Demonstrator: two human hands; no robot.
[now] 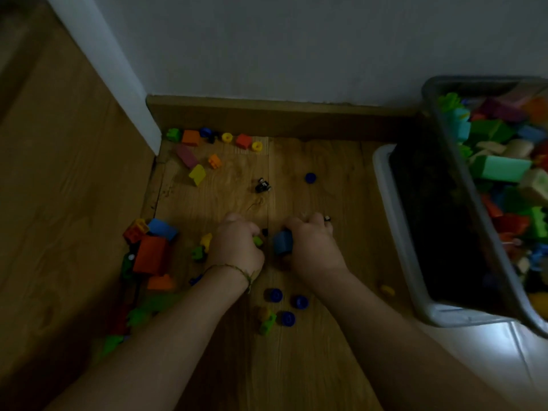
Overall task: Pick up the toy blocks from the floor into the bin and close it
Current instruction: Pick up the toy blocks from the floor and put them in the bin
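My left hand [237,244] is curled on the wooden floor around a small green block [257,241]. My right hand [311,244] grips a blue block [282,242] right beside it. The grey bin [444,232] stands at the right, tilted and open, holding several coloured blocks. Loose blocks lie all around: a big red one [151,254] and a blue one [162,228] at the left, three blue round pieces [274,295] near my wrists, and a row of orange, red and yellow pieces [243,140] by the skirting board.
A white wall and brown skirting board [281,114] close the far side. A wooden panel [59,173] bounds the left. The bin rests on a white lid or tray [388,179], with pale flooring [474,345] at the lower right. A small black toy [262,185] lies mid-floor.
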